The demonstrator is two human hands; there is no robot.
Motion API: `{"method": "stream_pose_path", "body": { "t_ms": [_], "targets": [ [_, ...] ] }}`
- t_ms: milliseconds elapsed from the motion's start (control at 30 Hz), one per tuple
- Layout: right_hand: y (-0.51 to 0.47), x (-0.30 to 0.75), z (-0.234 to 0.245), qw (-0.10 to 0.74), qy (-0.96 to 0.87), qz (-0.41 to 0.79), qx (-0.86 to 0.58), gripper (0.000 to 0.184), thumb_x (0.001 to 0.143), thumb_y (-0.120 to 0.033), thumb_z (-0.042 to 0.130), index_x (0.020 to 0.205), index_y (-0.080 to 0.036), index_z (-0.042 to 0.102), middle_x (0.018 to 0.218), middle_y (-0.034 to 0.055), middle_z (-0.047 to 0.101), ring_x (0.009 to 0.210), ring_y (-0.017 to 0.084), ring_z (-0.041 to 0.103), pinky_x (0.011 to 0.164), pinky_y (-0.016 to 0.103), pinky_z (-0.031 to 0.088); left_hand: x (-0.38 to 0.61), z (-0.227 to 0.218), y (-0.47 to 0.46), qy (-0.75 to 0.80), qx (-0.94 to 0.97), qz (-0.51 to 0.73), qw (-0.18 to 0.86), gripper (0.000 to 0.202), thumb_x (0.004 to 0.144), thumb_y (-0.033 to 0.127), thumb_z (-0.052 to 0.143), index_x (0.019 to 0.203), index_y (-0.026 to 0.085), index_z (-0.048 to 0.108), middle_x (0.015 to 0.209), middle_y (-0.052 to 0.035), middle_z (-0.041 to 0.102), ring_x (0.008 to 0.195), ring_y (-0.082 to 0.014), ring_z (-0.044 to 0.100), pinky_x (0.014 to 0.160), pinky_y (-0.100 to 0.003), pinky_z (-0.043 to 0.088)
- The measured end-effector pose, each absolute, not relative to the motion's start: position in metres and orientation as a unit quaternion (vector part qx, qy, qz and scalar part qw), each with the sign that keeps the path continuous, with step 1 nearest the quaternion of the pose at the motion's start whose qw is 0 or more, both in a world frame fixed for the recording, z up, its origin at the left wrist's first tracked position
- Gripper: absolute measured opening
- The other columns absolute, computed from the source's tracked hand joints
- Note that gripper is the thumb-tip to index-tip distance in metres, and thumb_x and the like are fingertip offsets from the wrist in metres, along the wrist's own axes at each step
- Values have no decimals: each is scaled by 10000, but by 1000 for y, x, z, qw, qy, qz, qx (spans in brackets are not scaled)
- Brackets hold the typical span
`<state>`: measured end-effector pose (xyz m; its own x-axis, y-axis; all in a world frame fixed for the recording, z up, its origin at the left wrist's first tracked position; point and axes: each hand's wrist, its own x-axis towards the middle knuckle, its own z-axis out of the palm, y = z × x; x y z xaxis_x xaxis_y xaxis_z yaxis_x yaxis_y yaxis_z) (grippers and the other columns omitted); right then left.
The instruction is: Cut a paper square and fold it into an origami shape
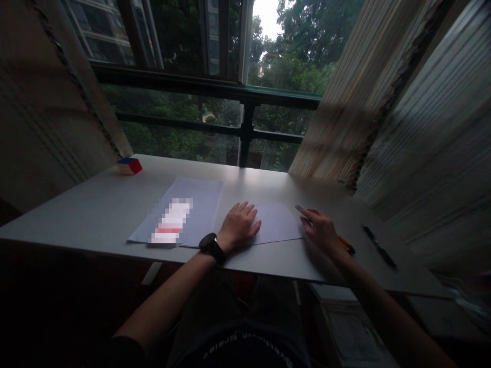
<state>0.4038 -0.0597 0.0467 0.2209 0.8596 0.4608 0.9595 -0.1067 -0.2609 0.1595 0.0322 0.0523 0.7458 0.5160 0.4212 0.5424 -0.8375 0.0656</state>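
Note:
My left hand (238,225), with a black watch at the wrist, lies flat with its fingers somewhat apart. It presses on the left part of a white sheet of paper (278,222) on the desk. By the sheet's right edge, my right hand (320,229) is closed in a pinch on a slim tool with a metallic, blade-like tip (298,207). Most of that tool is hidden by the fingers. An orange and black object (347,246) shows partly behind my right wrist; I cannot tell whether it belongs to the held tool.
Left of my hands lies another white sheet (199,197) with a blurred-out item (171,222) on it. A cube with blue and red faces (130,165) sits at the far left corner. A dark pen (379,246) lies to the right on the white desk (92,214). Curtains and a window stand behind.

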Motion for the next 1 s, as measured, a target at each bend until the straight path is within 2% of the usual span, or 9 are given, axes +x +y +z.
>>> {"method": "stream_pose_path", "body": {
  "t_ms": [133, 200, 300, 367, 567, 667, 767, 833, 1000],
  "targets": [
    [-40, 388, 58, 227, -588, 11, -776, 409, 756, -300, 546, 1098, -77, 585, 1007, 152, 627, 802, 206, 614, 776, 307, 446, 157, 52, 14, -290, -940, -180, 16, 724, 744, 672, 338, 1253, 164, 415, 1319, -150, 405, 1212, -361, 324, 982, -525, 216],
    [-29, 389, 62, 227, -561, 53, -795, 451, 724, -335, 589, 1097, -81, 586, 976, 149, 639, 809, 214, 615, 763, 308, 444, 157, 48, 8, -296, -943, -152, 7, 786, 712, 709, 338, 1278, 166, 384, 1335, -159, 383, 1198, -386, 334, 967, -536, 227],
    [-16, 395, 64, 248, -532, 134, -799, 516, 646, -368, 661, 1086, -106, 593, 888, 117, 653, 770, 204, 616, 675, 277, 451, 159, 44, 3, -316, -938, -141, 3, 764, 745, 686, 304, 1299, 162, 353, 1357, -161, 351, 1212, -383, 319, 975, -521, 221],
    [-10, 399, 63, 279, -516, 164, -793, 544, 587, -332, 706, 1077, -124, 595, 799, 80, 648, 685, 179, 609, 593, 247, 441, 160, 42, 1, -324, -936, -141, 5, 746, 761, 670, 292, 1303, 160, 347, 1365, -162, 339, 1222, -378, 308, 979, -513, 220],
    [-2, 409, 65, 371, -499, 192, -759, 589, 489, -263, 748, 1042, -120, 604, 560, 3, 577, 482, 127, 530, 438, 206, 359, 159, 41, -1, -314, -938, -149, 14, 768, 760, 670, 299, 1303, 129, 344, 1371, -172, 328, 1243, -374, 279, 990, -487, 223],
    [-1, 415, 74, 396, -500, 216, -739, 553, 478, -302, 744, 978, -99, 620, 560, 14, 586, 479, 130, 528, 434, 210, 356, 156, 43, -3, -308, -938, -157, 21, 769, 758, 662, 324, 1308, 125, 334, 1381, -172, 312, 1251, -374, 265, 996, -496, 211],
    [-2, 420, 89, 403, -520, 240, -714, 369, 537, -381, 693, 759, -89, 647, 594, 38, 605, 502, 123, 525, 455, 212, 363, 152, 43, -9, -302, -938, -166, 23, 764, 758, 644, 359, 1316, 124, 317, 1395, -164, 291, 1258, -374, 251, 1001, -502, 209],
    [-3, 422, 101, 406, -529, 222, -711, 332, 556, -410, 677, 669, -101, 636, 580, 33, 602, 501, 114, 512, 462, 210, 361, 148, 44, -14, -300, -938, -172, 19, 759, 760, 627, 383, 1322, 123, 306, 1398, -157, 290, 1261, -366, 252, 1003, -492, 223],
    [12, 425, 127, 461, -535, 176, -686, 353, 570, -454, 678, 702, -129, 643, 622, 38, 628, 526, 116, 526, 460, 206, 365, 120, 56, -17, -320, -923, -212, 10, 698, 792, 567, 387, 1320, 118, 306, 1365, -144, 355, 1265, -293, 281, 1005, -420, 275]
  ]
}}
